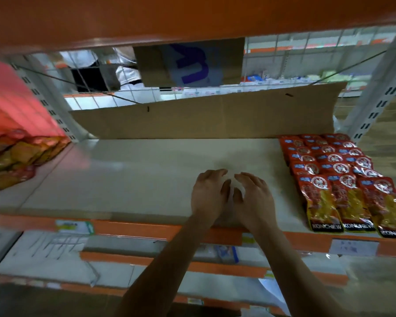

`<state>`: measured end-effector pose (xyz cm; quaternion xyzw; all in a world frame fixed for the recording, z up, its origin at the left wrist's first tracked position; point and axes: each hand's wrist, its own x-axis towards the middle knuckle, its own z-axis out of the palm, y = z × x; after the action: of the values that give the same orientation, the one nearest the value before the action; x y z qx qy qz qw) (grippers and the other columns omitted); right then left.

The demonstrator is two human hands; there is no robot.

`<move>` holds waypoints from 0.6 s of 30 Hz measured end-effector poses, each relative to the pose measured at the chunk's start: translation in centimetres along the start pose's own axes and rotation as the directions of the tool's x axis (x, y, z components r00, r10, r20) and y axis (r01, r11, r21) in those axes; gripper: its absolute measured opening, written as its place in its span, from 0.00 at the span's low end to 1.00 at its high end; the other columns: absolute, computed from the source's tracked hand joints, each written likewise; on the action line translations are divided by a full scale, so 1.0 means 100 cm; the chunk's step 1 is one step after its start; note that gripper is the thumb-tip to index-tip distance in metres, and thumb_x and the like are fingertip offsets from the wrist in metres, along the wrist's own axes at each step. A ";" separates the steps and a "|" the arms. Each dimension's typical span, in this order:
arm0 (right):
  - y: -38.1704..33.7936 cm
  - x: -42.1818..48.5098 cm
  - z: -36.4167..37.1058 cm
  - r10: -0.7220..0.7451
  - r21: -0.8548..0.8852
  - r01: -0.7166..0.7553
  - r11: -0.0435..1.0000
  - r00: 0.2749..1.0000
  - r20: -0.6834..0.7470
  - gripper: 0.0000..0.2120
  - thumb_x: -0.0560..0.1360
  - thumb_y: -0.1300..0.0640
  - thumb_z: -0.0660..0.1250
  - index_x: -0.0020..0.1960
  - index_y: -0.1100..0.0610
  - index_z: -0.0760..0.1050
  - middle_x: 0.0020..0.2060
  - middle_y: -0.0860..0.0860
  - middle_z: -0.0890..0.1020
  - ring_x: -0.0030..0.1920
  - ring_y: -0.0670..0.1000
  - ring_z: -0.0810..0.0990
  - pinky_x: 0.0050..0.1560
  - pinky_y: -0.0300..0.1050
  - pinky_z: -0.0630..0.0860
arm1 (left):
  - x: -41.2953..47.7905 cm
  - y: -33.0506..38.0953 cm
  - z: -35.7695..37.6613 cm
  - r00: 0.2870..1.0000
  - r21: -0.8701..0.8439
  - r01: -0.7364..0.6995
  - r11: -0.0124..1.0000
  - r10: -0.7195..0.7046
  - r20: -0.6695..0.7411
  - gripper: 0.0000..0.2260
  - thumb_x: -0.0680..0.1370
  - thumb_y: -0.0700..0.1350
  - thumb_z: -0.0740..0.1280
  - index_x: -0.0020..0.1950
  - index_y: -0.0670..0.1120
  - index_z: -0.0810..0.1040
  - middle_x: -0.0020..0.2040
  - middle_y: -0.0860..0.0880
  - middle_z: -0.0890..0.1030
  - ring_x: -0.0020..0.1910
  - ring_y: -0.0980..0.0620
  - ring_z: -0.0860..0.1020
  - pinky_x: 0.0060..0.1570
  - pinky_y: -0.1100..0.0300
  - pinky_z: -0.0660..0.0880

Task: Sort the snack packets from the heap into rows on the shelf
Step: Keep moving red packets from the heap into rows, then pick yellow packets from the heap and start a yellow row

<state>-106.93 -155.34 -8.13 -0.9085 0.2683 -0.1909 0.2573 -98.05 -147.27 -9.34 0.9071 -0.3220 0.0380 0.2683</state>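
Head view, pretty simple: the smooth, pale shelf (135,175) is being hovered over by the left hand (209,193) and right hand (253,197), close together, fingers loosely curled, nothing being held. Glossy red-and-yellow snack packets (343,179) are being shown in overlapping rows at the shelf's right end, with "KONCHEW" printed white on black. A crinkly heap (21,156) is being seen far left, and flat brown cardboard (204,115) is being propped along the back.

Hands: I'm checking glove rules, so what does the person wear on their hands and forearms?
Nothing that shows. The left hand and right hand are bare, with no gloves or watch. Both forearms are bare too, with no sleeves in view down to the picture's bottom edge.
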 end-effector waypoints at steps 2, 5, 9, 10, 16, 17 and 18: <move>-0.023 0.004 0.021 -0.052 -0.034 0.053 0.998 0.998 0.036 0.18 0.77 0.56 0.63 0.67 0.56 0.73 0.67 0.52 0.74 0.68 0.52 0.68 0.66 0.44 0.64 | -0.002 -0.031 -0.014 1.000 0.039 0.015 0.999 -0.015 -0.020 0.18 0.81 0.51 0.60 0.69 0.50 0.72 0.66 0.50 0.76 0.65 0.51 0.71 0.61 0.60 0.69; -0.066 0.012 0.057 -0.106 -0.057 0.113 0.992 0.988 0.109 0.19 0.78 0.56 0.61 0.69 0.54 0.71 0.68 0.51 0.73 0.69 0.52 0.67 0.66 0.43 0.66 | -0.004 -0.083 -0.042 0.998 0.068 0.029 0.997 -0.025 -0.060 0.18 0.80 0.52 0.62 0.69 0.49 0.73 0.66 0.50 0.76 0.66 0.51 0.70 0.64 0.59 0.68; -0.136 0.017 0.112 -0.127 -0.023 0.132 0.991 0.980 0.152 0.20 0.78 0.56 0.61 0.70 0.55 0.69 0.69 0.52 0.72 0.70 0.52 0.66 0.68 0.44 0.65 | -0.004 -0.158 -0.085 0.995 0.082 0.067 0.994 -0.061 -0.078 0.19 0.80 0.51 0.62 0.69 0.47 0.73 0.67 0.47 0.75 0.68 0.48 0.70 0.65 0.53 0.69; -0.154 0.018 0.125 -0.131 -0.012 0.135 0.991 0.978 0.164 0.21 0.78 0.57 0.62 0.70 0.55 0.69 0.69 0.52 0.71 0.70 0.52 0.66 0.68 0.44 0.64 | -0.003 -0.178 -0.096 0.995 0.093 0.078 0.993 -0.072 -0.068 0.19 0.80 0.51 0.61 0.70 0.47 0.72 0.68 0.47 0.74 0.69 0.48 0.68 0.66 0.53 0.68; -0.257 0.024 0.199 -0.133 0.026 0.130 0.991 0.969 0.210 0.21 0.77 0.57 0.63 0.69 0.55 0.69 0.69 0.52 0.71 0.69 0.53 0.66 0.67 0.45 0.64 | 0.003 -0.286 -0.161 0.991 0.169 0.131 0.977 -0.125 -0.047 0.22 0.79 0.52 0.62 0.72 0.48 0.69 0.71 0.47 0.70 0.71 0.46 0.65 0.67 0.52 0.65; -0.273 0.024 0.210 -0.127 0.033 0.123 0.992 0.970 0.210 0.21 0.77 0.57 0.63 0.69 0.55 0.69 0.69 0.52 0.72 0.69 0.53 0.67 0.67 0.44 0.64 | 0.003 -0.302 -0.171 0.991 0.176 0.132 0.976 -0.127 -0.041 0.22 0.79 0.52 0.62 0.72 0.48 0.68 0.71 0.46 0.70 0.71 0.46 0.65 0.68 0.52 0.65; -0.287 0.025 0.221 -0.122 0.039 0.117 0.992 0.969 0.212 0.21 0.77 0.56 0.63 0.70 0.55 0.69 0.69 0.52 0.71 0.69 0.53 0.67 0.67 0.44 0.64 | 0.004 -0.317 -0.181 0.991 0.181 0.132 0.975 -0.126 -0.040 0.22 0.79 0.52 0.62 0.72 0.48 0.69 0.71 0.46 0.70 0.71 0.46 0.65 0.68 0.52 0.65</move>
<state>-83.08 -127.93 -8.85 -0.9349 0.1812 -0.1105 0.2844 -76.68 -117.67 -8.52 0.9463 -0.2538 0.0630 0.1903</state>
